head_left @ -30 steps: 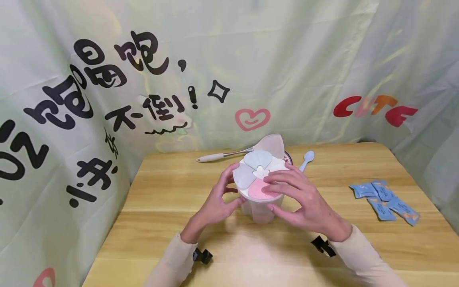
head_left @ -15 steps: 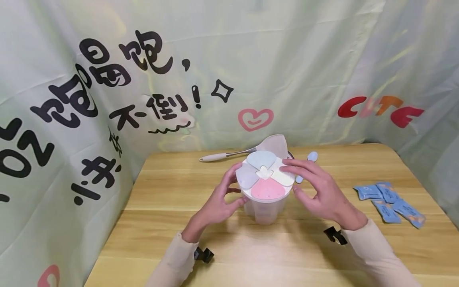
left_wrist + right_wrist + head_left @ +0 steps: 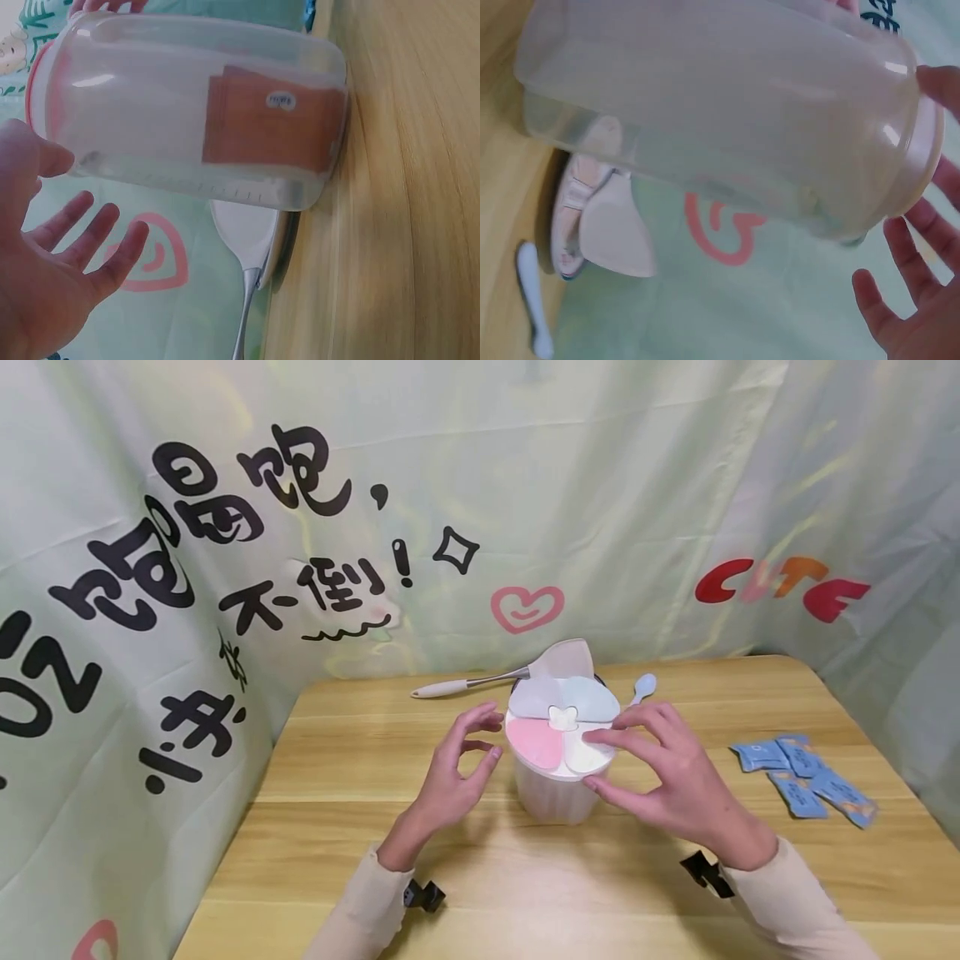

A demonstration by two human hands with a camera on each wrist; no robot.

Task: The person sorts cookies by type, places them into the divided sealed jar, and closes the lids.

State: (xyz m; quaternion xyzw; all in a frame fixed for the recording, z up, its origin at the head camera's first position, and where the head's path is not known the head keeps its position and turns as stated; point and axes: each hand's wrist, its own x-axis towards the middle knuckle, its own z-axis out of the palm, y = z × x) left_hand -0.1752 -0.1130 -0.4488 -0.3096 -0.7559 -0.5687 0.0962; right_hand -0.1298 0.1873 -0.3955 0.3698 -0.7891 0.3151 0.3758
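A translucent storage canister (image 3: 558,793) stands upright on the wooden table between the hands. Its round lid has pink, white, pale blue and lavender flaps around a small white centre piece. My left hand (image 3: 453,768) is beside the lid with loosely bent fingers and a gap to it. My right hand (image 3: 675,777) holds the lid's right edge, thumb at the rim and forefinger over the white flap (image 3: 581,756). Through the canister wall, the left wrist view shows brown packets (image 3: 274,120) with a small white label.
Behind the canister a spatula (image 3: 562,658) leans on a dish (image 3: 570,217), mostly hidden in the head view. A small pale blue spoon (image 3: 645,685) lies right of them. Several blue packets (image 3: 806,777) lie at the right. A printed cloth (image 3: 615,510) hangs behind the table.
The canister has turned, taking the pink flap from front to front left and the white one to front right. The left hand has come off the lid; the right has taken hold of its edge.
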